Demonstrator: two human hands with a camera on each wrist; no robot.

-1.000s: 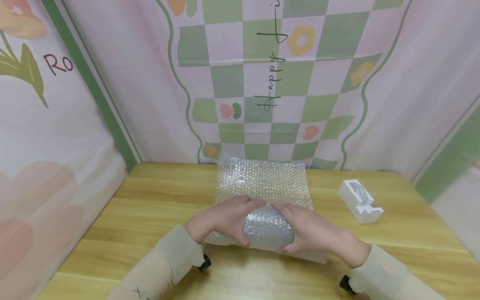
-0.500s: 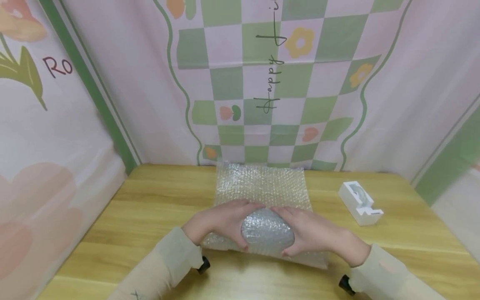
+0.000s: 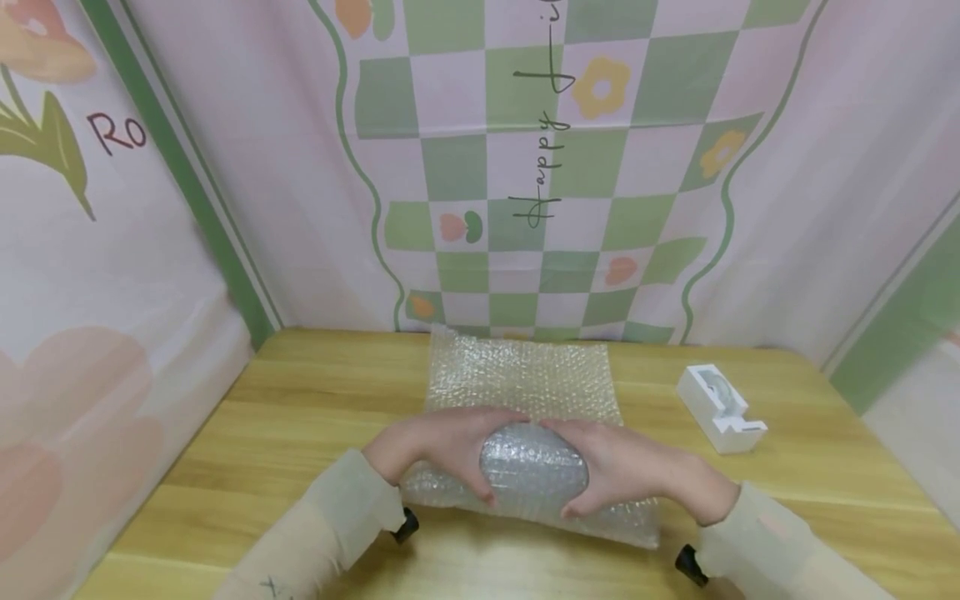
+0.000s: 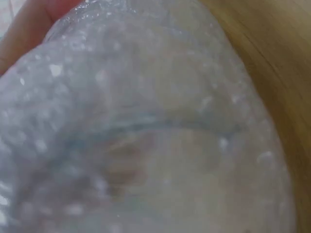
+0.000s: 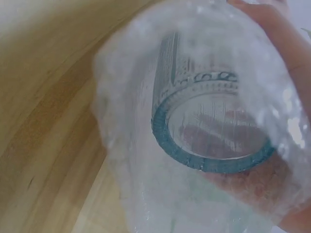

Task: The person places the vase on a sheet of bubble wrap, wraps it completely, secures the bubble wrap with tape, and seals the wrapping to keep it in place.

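Note:
A clear glass container (image 5: 204,163) lies inside a roll of bubble wrap (image 3: 532,467). Its round, thick base and raised lettering show through the open end of the roll in the right wrist view. My left hand (image 3: 457,447) grips the roll's left side, thumb nearest my body and fingers over the far side. The right side is gripped the same way by my right hand (image 3: 626,462). Beyond the hands, the unrolled part of the bubble wrap (image 3: 525,379) lies flat on the table. In the left wrist view, wrap layers (image 4: 160,97) fill most of the picture, blurred.
A white tape dispenser (image 3: 708,408) with a roll of clear tape stands on the right of the wooden table (image 3: 330,375). A patterned curtain (image 3: 517,167) hangs behind the table's back edge, and another printed cloth (image 3: 112,267) hangs on the left.
The bubble wrap, roll and flat part together, has slid slightly toward my body. Both hands have kept their grip on the roll and moved with it. The tape dispenser has stayed in place.

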